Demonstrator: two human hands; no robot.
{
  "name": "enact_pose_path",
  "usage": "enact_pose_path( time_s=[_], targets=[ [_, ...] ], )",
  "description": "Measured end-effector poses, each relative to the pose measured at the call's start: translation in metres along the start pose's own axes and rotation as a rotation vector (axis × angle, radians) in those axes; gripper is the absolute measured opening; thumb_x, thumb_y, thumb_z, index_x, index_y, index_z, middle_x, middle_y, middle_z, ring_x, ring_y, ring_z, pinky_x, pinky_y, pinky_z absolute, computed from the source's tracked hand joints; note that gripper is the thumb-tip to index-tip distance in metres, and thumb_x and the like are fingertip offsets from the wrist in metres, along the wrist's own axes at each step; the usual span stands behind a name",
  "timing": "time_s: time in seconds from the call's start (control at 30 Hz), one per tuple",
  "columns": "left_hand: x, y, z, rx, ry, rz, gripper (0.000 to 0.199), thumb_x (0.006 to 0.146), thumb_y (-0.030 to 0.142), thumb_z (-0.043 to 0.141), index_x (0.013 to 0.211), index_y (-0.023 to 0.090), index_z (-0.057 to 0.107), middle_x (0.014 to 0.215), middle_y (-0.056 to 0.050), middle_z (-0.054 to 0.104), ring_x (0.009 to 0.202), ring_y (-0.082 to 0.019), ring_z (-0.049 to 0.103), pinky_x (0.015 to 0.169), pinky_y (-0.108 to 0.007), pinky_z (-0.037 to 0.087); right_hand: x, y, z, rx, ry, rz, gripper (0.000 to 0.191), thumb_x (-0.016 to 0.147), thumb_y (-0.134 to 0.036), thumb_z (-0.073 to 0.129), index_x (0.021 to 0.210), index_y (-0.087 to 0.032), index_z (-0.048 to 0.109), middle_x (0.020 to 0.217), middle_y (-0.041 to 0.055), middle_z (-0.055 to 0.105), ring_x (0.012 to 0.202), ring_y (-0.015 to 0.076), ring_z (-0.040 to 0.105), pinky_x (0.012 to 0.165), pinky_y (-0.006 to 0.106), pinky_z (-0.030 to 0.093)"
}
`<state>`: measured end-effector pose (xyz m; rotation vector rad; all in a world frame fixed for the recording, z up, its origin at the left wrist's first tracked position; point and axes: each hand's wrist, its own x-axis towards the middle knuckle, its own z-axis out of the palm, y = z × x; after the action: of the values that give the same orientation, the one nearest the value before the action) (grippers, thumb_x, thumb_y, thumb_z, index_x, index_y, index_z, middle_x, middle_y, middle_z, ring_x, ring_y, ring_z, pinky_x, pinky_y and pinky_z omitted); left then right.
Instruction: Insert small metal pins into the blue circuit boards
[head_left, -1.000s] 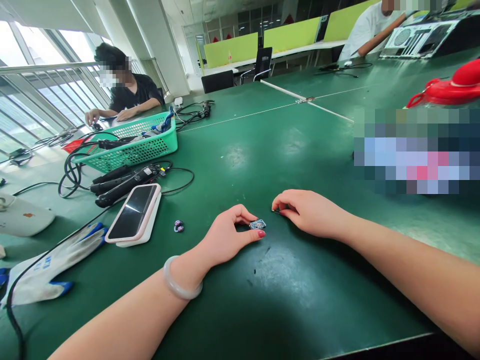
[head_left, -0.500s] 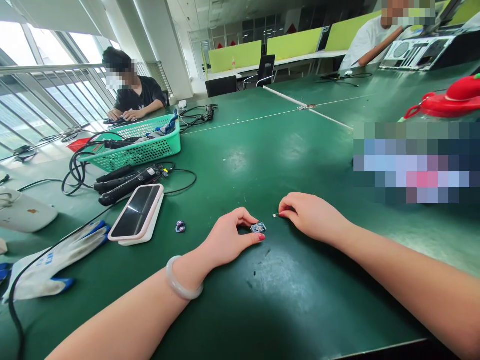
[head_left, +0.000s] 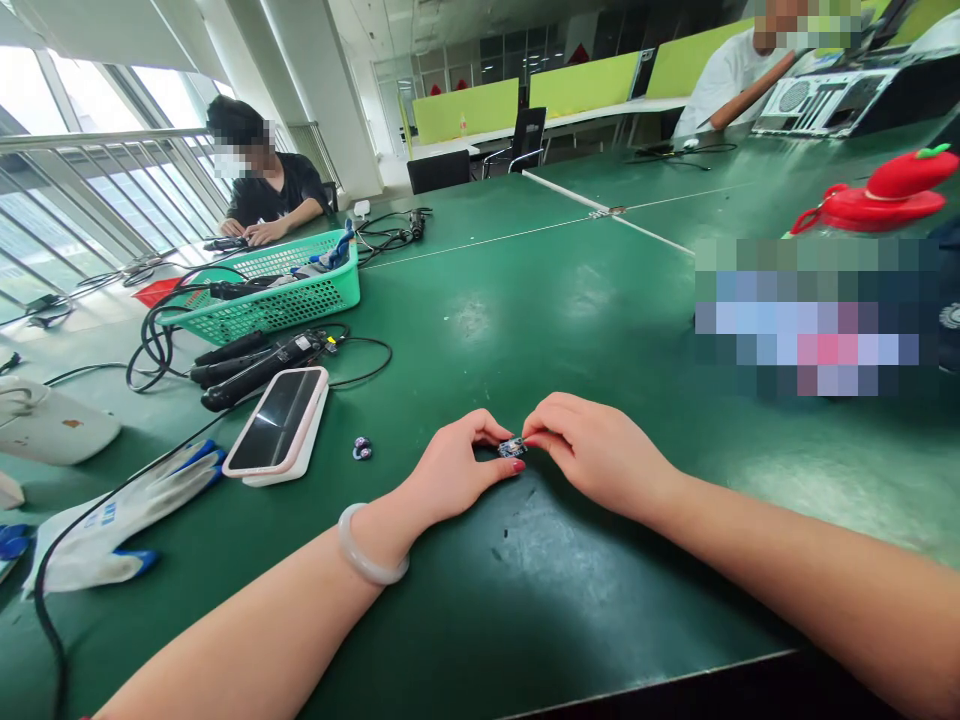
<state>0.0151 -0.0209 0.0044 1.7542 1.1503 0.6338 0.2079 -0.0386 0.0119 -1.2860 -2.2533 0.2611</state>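
Observation:
Between thumb and forefinger, my left hand (head_left: 459,466) holds a small blue patterned piece (head_left: 511,448) just above the green table (head_left: 465,360). The fingertips of my right hand (head_left: 592,447) are pinched at the right edge of that piece. Whatever sits between those right fingertips is too small and covered to make out. To the left of my left hand lies a little cluster of dark round bits (head_left: 362,448). A tiny black speck (head_left: 505,534) is on the table below the hands.
On the left are a phone (head_left: 276,422), a white and blue glove (head_left: 124,515), black handheld tools (head_left: 259,372) with cables, a green basket (head_left: 277,305) and a white container (head_left: 56,425). A red-lidded jar (head_left: 870,208) stands right. Two people sit farther back.
My right hand has moved left, bringing its pinched fingertips from a gap away up to the blue piece. The small light-coloured item at its fingertips is no longer distinct.

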Motion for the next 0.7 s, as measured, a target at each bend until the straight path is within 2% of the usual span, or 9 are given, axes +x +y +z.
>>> enact_pose_path(
  time_s=[0.3, 0.53, 0.7],
  targets=[
    [0.0013, -0.0012, 0.0009, -0.026, -0.007, 0.002, 0.025, 0.067, 0.029, 0.073, 0.082, 0.018, 0.057, 0.087, -0.002, 0.066, 0.083, -0.015, 0.060, 0.081, -0.032, 0.045, -0.0003, -0.0016, 0.0075, -0.093, -0.034, -0.059, 0.017, 0.088, -0.017, 0.048, 0.084, -0.019, 0.064, 0.081, 0.0023, 0.064, 0.073, 0.0140, 0.060, 0.066, 0.027, 0.046],
    [0.0029, -0.0042, 0.0002, -0.177, 0.010, 0.008, 0.026, 0.068, 0.027, 0.073, 0.084, 0.017, 0.054, 0.087, -0.002, 0.067, 0.082, -0.014, 0.061, 0.082, -0.033, 0.047, -0.0020, 0.0014, 0.0037, -0.061, -0.019, -0.003, 0.021, 0.089, -0.028, 0.051, 0.102, -0.019, 0.064, 0.093, 0.0037, 0.066, 0.078, 0.0161, 0.062, 0.071, 0.030, 0.048],
    [0.0045, -0.0040, 0.0010, -0.324, 0.009, -0.031, 0.025, 0.069, 0.023, 0.072, 0.088, 0.015, 0.057, 0.092, -0.004, 0.068, 0.081, -0.013, 0.062, 0.082, -0.033, 0.048, -0.0014, 0.0011, 0.0041, -0.079, -0.028, 0.004, 0.021, 0.089, -0.036, 0.052, 0.094, -0.021, 0.066, 0.086, 0.0021, 0.066, 0.074, 0.0154, 0.061, 0.066, 0.028, 0.045]
  ],
)
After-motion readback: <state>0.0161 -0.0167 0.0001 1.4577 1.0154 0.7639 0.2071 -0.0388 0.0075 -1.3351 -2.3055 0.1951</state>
